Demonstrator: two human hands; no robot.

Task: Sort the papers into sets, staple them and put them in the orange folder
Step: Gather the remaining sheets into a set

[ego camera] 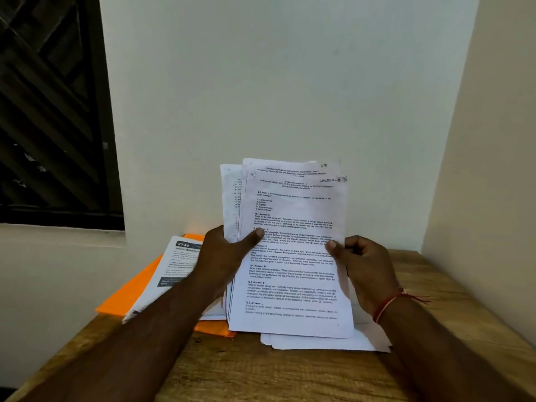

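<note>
I hold a fanned stack of printed papers (293,250) upright above the wooden table (261,369). My left hand (223,253) grips the stack's left edge, thumb across the front sheet. My right hand (362,265) pinches the right edge of the front sheet, marked "SECTION-2" at its top. The orange folder (130,297) lies flat on the table's left side, partly under a printed sheet (171,271) with a dark header. More white sheets (324,342) lie on the table below the held stack. No stapler is in view.
White walls close in behind and on the right of the table. A dark window (49,111) with a ledge is at the upper left. The folder overhangs the table's left edge.
</note>
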